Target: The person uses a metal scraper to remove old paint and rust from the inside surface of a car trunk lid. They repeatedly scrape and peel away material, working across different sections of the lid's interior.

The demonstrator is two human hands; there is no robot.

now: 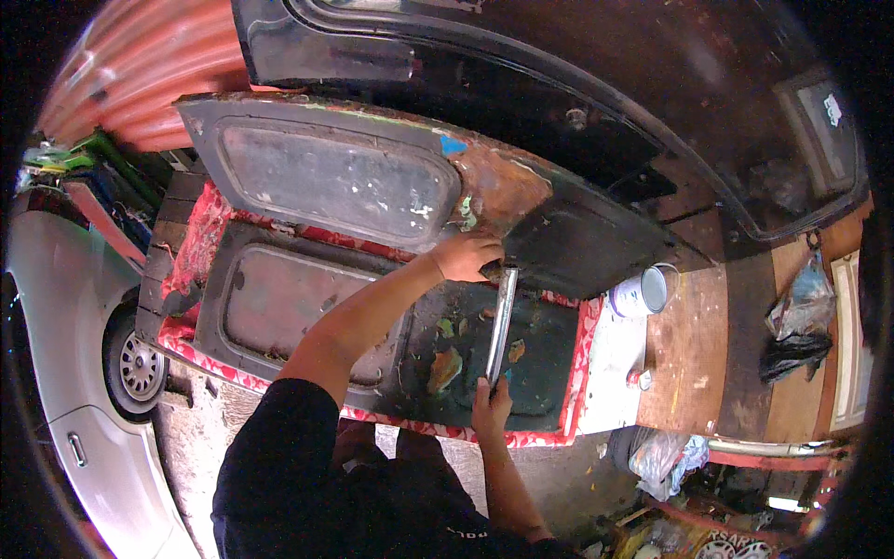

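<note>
A shiny metal bar point(503, 321) slants over the right half of a dark lower panel point(298, 298), its long axis running away from the person. The near end is low, in the right hand point(492, 410); the far end points forward and slightly to the right, toward the bottom edge of a raised panel point(596, 240). The right hand's grip is closed around the bar's near end. The left hand point(468, 257) is at the far end, fingers bent over a small dark piece point(491, 270) just beside the bar's tip; how tight that grip is, and whether the piece joins the bar, I cannot tell.

The raised panel leans back behind both hands, its length running across the view, with a rust-brown patch point(507, 186) and a blue spot point(453, 145). Red-and-white cloth point(589, 349) edges the lower panel, and loose flakes point(445, 371) lie left of the bar. To the right, a paint tin point(639, 293) lies tipped on the wooden tabletop point(684, 359).
</note>
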